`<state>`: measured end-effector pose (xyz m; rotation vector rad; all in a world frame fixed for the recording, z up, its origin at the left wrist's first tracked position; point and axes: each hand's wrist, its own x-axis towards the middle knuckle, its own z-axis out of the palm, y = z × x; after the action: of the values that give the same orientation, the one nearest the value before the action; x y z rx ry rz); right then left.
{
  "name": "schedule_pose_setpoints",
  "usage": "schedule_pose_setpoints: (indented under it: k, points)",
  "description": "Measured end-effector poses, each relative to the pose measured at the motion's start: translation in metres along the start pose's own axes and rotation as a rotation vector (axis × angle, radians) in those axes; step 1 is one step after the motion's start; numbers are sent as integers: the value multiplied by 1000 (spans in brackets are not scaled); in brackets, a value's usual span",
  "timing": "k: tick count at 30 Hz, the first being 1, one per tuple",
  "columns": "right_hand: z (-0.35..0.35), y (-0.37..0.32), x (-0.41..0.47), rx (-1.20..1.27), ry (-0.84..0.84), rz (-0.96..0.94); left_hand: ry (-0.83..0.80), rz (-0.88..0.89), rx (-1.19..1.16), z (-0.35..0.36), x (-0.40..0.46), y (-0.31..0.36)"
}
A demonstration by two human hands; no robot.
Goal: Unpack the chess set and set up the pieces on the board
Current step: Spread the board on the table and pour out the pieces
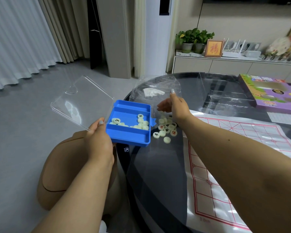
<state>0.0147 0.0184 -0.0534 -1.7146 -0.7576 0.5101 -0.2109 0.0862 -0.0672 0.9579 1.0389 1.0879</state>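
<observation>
My left hand (98, 140) grips the near left corner of a blue plastic case (129, 132), held at the table's left edge. Its clear lid (81, 105) hangs open to the left. Several pale round chess pieces (141, 122) lie in the case's middle compartment. More pale pieces (166, 129) with red or black characters lie in a heap on the dark glass table (158, 174), just right of the case. My right hand (173, 105) hovers over that heap, fingers extended and pointing left, thumb up. The plastic board sheet (233, 157) with red grid lines lies to the right.
A crumpled clear plastic bag (151, 88) lies behind my right hand. A clear tray (225, 96) and a purple and green game box (272, 93) sit at the table's far right. A tan stool (60, 170) stands under my left arm. Grey floor lies to the left.
</observation>
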Motion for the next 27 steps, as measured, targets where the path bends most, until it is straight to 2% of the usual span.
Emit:
schedule_pose_setpoints:
  k: [4,8,10,15,20,25,27]
  points:
    - [-7,-5,-4,129,-54,31,10,-5,-11,0,-1,1]
    - [-18,-8,2,359,23,36,26,-9,-30,3,-3,3]
    - [-21,-8,3,310,37,43,29,-8,-22,3,-3,3]
    - [-14,-8,-6,-18,-63,-6,30,-12,0,2,-2,2]
    - [-11,-7,-7,-59,-47,-64,35,-15,-3,2,-2,1]
    - [-8,-16,-9,2,25,-99,42,-13,-16,2,-2,1]
    - [3,-22,-14,-90,0,-153,48,-16,-32,3,-2,2]
